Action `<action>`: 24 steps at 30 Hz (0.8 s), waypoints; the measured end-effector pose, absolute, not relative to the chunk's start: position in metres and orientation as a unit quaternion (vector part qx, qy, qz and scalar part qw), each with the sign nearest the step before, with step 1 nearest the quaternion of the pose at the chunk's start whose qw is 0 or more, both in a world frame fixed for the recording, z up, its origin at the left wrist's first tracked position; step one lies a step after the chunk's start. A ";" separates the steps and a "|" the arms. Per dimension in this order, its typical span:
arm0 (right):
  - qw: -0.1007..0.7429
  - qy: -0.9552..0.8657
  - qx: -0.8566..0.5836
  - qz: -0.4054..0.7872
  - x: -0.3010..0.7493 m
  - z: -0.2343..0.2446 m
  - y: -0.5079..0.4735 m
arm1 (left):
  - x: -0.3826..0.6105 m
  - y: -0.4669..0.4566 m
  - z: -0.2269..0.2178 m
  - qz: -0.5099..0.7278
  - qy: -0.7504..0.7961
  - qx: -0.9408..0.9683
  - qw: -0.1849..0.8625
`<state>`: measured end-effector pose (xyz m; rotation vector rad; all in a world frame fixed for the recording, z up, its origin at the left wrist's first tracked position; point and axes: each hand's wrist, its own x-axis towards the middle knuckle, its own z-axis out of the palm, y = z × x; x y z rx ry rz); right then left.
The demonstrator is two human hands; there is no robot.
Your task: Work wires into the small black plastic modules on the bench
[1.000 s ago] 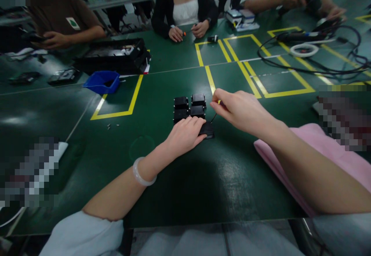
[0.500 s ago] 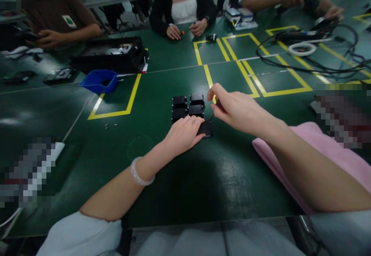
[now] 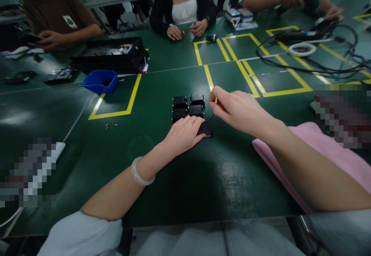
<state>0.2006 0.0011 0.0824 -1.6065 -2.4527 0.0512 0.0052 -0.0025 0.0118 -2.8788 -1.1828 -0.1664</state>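
Note:
My left hand (image 3: 185,133) lies over a black box-shaped part (image 3: 207,129) on the green table, its fingers closed around the part's left side and its thumb at the near edge. A slim screwdriver (image 3: 212,117) is pinched between the thumb and index finger of my right hand (image 3: 239,109). Its dark shaft slants down to the right corner of that part; the handle is mostly hidden by my fingers. Just beyond my left hand stand several similar black blocks (image 3: 197,99) in two columns, with small shiny screws at their sides.
Small loose screws (image 3: 107,126) lie to the left. Farther off are a blue bin (image 3: 100,81) and black trays (image 3: 136,57). A pink cloth (image 3: 310,140) lies under my right forearm. Black cables (image 3: 307,64) coil at the right. Co-workers sit across the table.
My right thumb and index finger have drawn closer together on the screwdriver's handle. My left hand and the black blocks have stayed in place.

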 end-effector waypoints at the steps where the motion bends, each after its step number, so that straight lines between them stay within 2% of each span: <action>1: 0.100 -0.831 -0.547 0.012 0.201 0.082 0.001 | 0.005 -0.002 0.012 -0.053 -0.379 -0.924 0.013; 8: 0.118 -0.835 -0.536 0.035 0.202 0.082 0.001 | 0.006 -0.003 0.012 -0.049 -0.381 -0.923 0.009; 16: 0.090 -0.830 -0.551 0.009 0.203 0.083 0.002 | 0.005 -0.002 0.011 -0.060 -0.378 -0.924 0.008; 24: 0.104 -0.826 -0.554 -0.003 0.204 0.081 0.004 | 0.005 -0.002 0.010 -0.056 -0.377 -0.924 0.012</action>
